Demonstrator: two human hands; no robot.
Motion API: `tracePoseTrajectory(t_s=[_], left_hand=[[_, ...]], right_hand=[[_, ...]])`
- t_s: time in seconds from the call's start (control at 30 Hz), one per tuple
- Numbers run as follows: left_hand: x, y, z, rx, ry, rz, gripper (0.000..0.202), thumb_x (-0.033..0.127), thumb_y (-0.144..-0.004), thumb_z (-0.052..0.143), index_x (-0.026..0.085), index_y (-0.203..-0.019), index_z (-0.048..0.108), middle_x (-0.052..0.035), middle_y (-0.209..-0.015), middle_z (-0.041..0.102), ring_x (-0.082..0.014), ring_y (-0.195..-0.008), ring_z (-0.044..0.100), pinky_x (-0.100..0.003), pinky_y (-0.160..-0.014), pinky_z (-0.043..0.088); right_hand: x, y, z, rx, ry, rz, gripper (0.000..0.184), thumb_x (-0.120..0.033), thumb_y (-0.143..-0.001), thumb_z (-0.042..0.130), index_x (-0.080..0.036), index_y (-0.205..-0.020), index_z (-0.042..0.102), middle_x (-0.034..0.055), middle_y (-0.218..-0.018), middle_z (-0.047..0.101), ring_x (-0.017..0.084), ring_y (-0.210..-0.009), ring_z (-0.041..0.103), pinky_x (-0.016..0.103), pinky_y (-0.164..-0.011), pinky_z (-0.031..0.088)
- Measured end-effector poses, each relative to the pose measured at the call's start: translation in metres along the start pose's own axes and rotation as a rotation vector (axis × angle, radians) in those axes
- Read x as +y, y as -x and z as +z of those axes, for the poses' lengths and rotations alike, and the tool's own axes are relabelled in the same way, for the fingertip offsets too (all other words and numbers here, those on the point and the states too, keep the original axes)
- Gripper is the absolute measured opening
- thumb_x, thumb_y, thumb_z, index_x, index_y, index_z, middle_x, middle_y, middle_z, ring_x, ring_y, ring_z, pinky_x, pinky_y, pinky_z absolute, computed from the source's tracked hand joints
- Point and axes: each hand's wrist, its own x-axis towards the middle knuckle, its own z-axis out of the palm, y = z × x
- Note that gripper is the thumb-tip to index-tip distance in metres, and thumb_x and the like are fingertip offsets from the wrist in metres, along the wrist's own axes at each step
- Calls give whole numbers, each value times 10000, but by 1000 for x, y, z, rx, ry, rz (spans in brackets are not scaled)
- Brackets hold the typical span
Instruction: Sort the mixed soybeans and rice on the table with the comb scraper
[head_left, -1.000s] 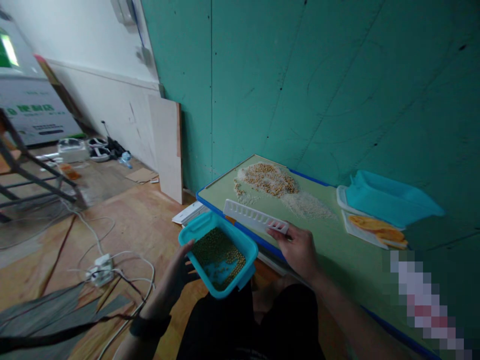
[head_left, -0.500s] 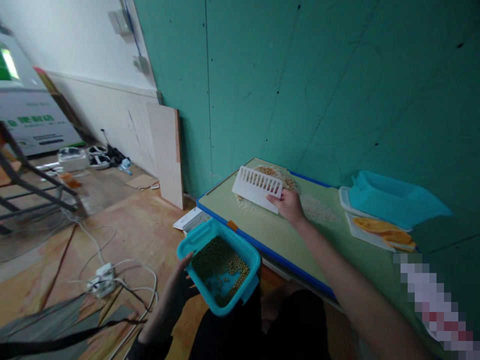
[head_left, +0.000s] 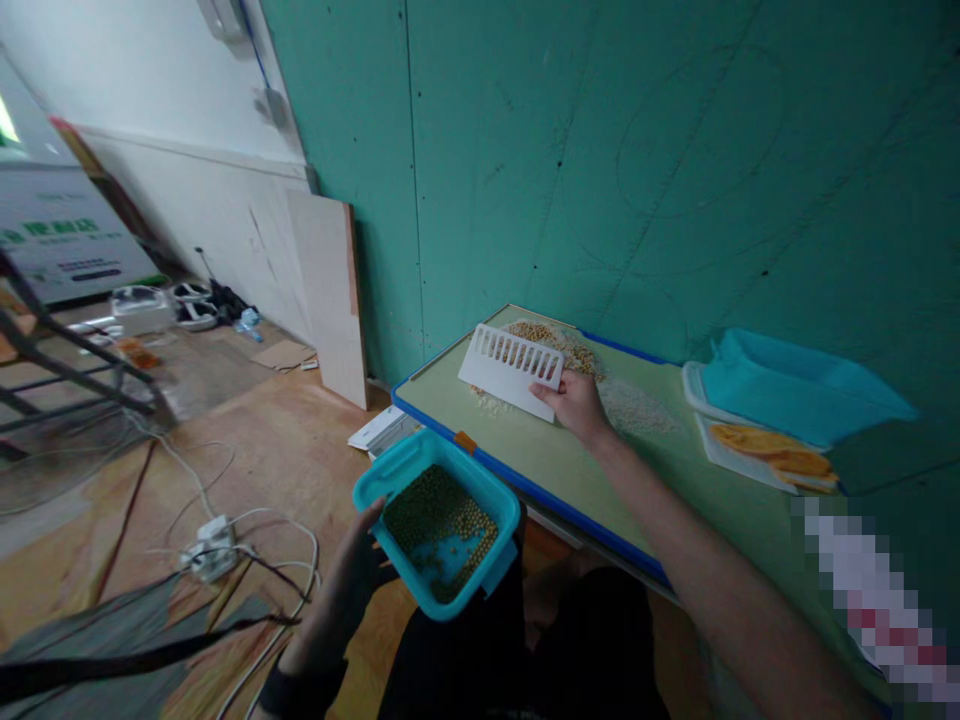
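Note:
My left hand [head_left: 361, 560] holds a blue plastic container [head_left: 505, 490] by its left rim, thumb on the edge and fingers beneath. Dark green beans [head_left: 427, 505] and yellowish beans [head_left: 472, 525] lie inside, with part of the blue bottom showing. My right hand [head_left: 579, 405] is closed on the right end of a white slotted scraper [head_left: 502, 378], tilted over the low table [head_left: 517, 455]. Behind the scraper is a pile of tan beans [head_left: 536, 332] with pale grains. A spread of white grains [head_left: 637, 408] lies to the right of my right hand.
A light blue scoop-like tray [head_left: 802, 385] and orange cloth or gloves [head_left: 772, 450] sit at the table's right, by the green wall [head_left: 480, 150]. A board [head_left: 330, 300] leans at the wall. A power strip [head_left: 210, 550] with cables lies on the floor at left.
The view has shifted slightly. Both hands keep their holds, and the scraper and container stay in nearly the same places.

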Motion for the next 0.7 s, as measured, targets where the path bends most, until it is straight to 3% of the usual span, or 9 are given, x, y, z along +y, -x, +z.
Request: tracePoseTrajectory(t_s=[0.2,0.47,0.7], left_hand=[[0,-1,-2,35,8,-24,619,507,-885,661,222,-1427,577,-120,-1194,769,-341,-1079,733,-485,-838,622],[-1,-2,-4,37,23,-3,621,520,-859,691,206,-1387,602,-125,-1211,758,-342,-1119,715,-456,-829,625],[5,5,-2,48,1,13,549,516,-891,647,202,-1341,621,-122,-1184,755,-329,-1038,736,-448,-798,625]], right_hand=[[-5,3,3,-27,-51,38,344,-372,-683,816,-134,-927,773,129,-947,808,275,-831,770,386,-760,615],[-22,10,5,-61,-48,46,349,-409,-656,829,-126,-850,765,135,-875,804,279,-803,765,364,-714,603],[-27,14,9,-80,-98,84,436,-469,-605,865,-125,-856,770,132,-864,802,288,-797,761,373,-709,602]])
